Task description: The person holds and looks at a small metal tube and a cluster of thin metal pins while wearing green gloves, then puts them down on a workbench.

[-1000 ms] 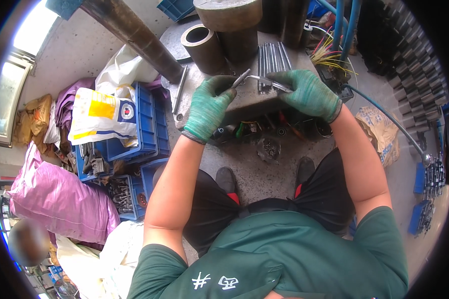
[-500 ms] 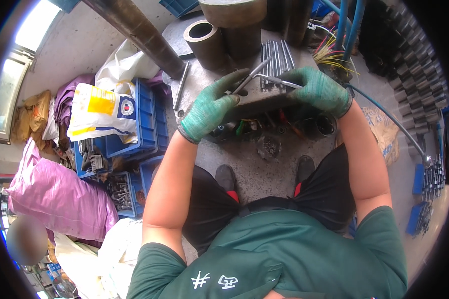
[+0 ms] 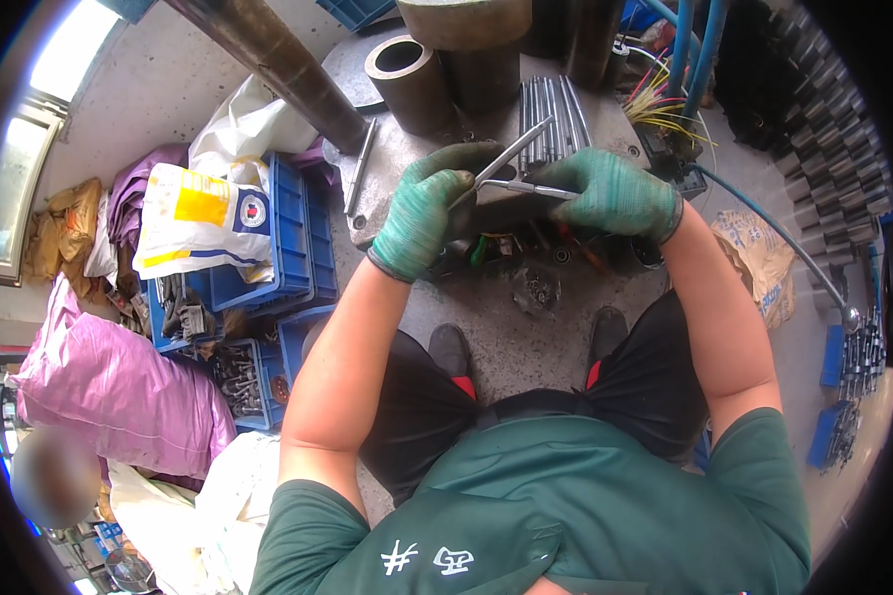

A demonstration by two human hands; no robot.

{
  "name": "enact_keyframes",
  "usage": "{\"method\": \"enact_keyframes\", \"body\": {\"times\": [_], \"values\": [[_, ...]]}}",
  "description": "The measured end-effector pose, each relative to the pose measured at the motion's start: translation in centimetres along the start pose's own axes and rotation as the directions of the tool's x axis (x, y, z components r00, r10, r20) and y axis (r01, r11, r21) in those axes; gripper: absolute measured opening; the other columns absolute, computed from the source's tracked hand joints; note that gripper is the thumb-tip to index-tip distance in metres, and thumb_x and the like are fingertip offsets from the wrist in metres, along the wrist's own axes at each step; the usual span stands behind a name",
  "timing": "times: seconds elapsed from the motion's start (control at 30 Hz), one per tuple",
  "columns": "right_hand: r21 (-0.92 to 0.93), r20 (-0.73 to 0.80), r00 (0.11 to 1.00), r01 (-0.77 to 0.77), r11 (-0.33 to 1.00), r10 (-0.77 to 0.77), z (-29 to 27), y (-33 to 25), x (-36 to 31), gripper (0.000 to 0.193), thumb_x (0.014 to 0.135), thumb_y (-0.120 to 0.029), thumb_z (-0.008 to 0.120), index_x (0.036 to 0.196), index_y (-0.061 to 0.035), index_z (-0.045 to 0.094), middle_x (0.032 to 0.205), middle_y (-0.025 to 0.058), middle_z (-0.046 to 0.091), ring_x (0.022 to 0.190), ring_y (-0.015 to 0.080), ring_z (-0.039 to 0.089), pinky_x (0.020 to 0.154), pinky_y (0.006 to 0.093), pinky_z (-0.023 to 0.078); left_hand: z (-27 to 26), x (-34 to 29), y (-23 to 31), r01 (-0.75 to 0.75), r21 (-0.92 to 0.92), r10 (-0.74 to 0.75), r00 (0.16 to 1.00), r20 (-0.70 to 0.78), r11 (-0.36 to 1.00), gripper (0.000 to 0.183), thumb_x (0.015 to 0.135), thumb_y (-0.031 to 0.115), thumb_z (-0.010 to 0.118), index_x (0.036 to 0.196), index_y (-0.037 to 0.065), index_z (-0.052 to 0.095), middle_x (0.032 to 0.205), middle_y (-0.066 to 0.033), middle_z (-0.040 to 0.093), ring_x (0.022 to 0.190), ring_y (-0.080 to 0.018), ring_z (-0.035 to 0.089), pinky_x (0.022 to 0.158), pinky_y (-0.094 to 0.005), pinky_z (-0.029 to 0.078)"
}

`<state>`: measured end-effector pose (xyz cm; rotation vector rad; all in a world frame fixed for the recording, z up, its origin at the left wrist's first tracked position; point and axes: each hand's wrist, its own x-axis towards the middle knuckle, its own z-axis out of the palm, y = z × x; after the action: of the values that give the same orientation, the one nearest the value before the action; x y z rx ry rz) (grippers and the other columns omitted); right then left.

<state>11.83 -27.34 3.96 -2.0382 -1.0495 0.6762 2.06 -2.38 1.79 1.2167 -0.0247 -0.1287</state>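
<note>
My left hand [image 3: 419,213], in a green knitted glove with dark fingers, is closed on a slim metal rod [image 3: 518,149]. The rod slants up to the right. In my right hand [image 3: 620,196], gloved alike, is a thin metal hand tool with a bent tip [image 3: 544,189]. Its tip points left and meets or nearly meets the rod close to my left fingers. Both hands are above the front edge of a thick metal table [image 3: 372,203]. Behind them several similar rods [image 3: 551,109] lie side by side, and another rod [image 3: 361,167] rests alone at the left.
A hollow metal cylinder [image 3: 417,89] and a heavy round column [image 3: 466,30] stand at the back. A slanting post [image 3: 278,74] rises at left. Blue crates [image 3: 290,228] and a purple sack [image 3: 119,382] lie left; a blue hose [image 3: 774,223] and coloured wires [image 3: 660,99] run right.
My right hand has moved left and slightly down with the bent-tip tool. My left hand has shifted a little right, and the rod it holds has moved slightly right with it.
</note>
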Motion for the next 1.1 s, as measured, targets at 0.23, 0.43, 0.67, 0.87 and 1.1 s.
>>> {"method": "enact_keyframes", "body": {"times": [0.23,0.43,0.67,0.87,1.1], "values": [[0.029,0.057,0.997,-0.049,0.998,0.047,-0.2,-1.9,0.1,0.056,0.081,-0.017,0.071,0.134,0.0004,0.067,0.116,0.0212,0.076,0.103,0.0268,0.074,0.095,0.0370,0.056,-0.1,0.1,0.0,0.097,-0.132,-0.098,0.995,-0.001,0.986,0.059,0.088,0.006,0.047,0.145,-0.011,0.052,0.122,-0.0254,0.071,0.080,-0.0175,0.058,0.071,-0.0270,0.047],[-0.059,-0.116,0.982,0.142,0.988,-0.148,1.7,0.2,0.4,0.056,0.084,-0.016,0.070,0.137,0.0009,0.065,0.113,0.0192,0.077,0.104,0.0240,0.074,0.094,0.0356,0.057,-1.5,0.5,-0.9,0.143,-0.438,-0.105,0.988,0.111,0.888,0.070,0.087,0.008,0.058,0.153,-0.010,0.042,0.125,-0.0255,0.070,0.050,-0.0063,0.049,0.040,-0.0200,0.039],[0.662,0.282,0.954,-0.270,0.699,0.102,3.0,-0.3,0.3,0.044,0.097,-0.022,0.069,0.133,0.0031,0.064,0.103,0.0100,0.076,0.095,0.0151,0.073,0.082,0.0286,0.057,-2.4,0.8,-0.6,0.130,-0.554,-0.029,0.982,0.187,0.822,0.065,0.091,0.024,0.068,0.148,-0.005,0.051,0.122,-0.0219,0.072,0.052,-0.0098,0.060,0.041,-0.0201,0.046],[0.081,-0.168,0.985,0.056,0.995,-0.041,3.7,-0.6,1.3,0.045,0.083,-0.016,0.073,0.122,0.0039,0.066,0.115,0.0201,0.073,0.107,0.0335,0.072,0.092,0.0414,0.056,-4.0,0.4,0.1,-0.003,-0.518,0.057,0.994,0.088,0.855,0.072,0.092,0.023,0.070,0.154,-0.003,0.044,0.127,-0.0212,0.069,0.060,-0.0070,0.061,0.045,-0.0191,0.046],[-0.600,-0.205,0.903,0.189,0.778,-0.377,6.7,0.6,3.3,0.028,0.080,-0.021,0.078,0.101,-0.0053,0.069,0.099,0.0143,0.071,0.098,0.0350,0.068,0.088,0.0460,0.054,-4.5,-0.9,1.2,-0.247,-0.291,0.206,0.964,-0.166,0.924,0.069,0.095,0.027,0.078,0.154,0.010,0.046,0.118,-0.0047,0.064,0.094,-0.0140,0.060,0.077,-0.0291,0.051]]}}
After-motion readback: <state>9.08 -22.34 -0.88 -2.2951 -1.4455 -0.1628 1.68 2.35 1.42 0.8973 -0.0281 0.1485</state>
